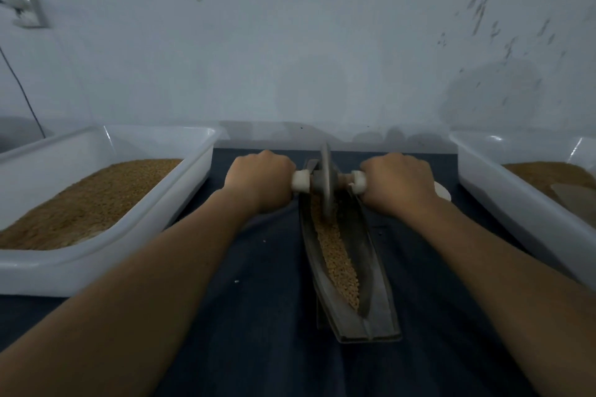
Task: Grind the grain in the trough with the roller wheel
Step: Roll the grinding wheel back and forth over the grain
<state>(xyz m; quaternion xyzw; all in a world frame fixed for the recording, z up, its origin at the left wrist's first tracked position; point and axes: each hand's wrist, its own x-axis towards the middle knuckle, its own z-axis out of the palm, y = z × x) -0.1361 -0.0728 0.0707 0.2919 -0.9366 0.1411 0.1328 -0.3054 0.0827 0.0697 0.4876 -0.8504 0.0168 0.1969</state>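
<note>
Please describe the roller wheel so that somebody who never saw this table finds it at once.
On the dark cloth, between the left tray and the right tray, lies a long grey trough. At its far end stands the roller wheel, its axle gripped by the left hand and the right hand. It alone is a thin upright disc with white handle ends.

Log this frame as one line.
step: grinding | left hand: grips left handle | right hand: grips right handle | wheel: upright, far end of trough | grain: along trough floor
</note>
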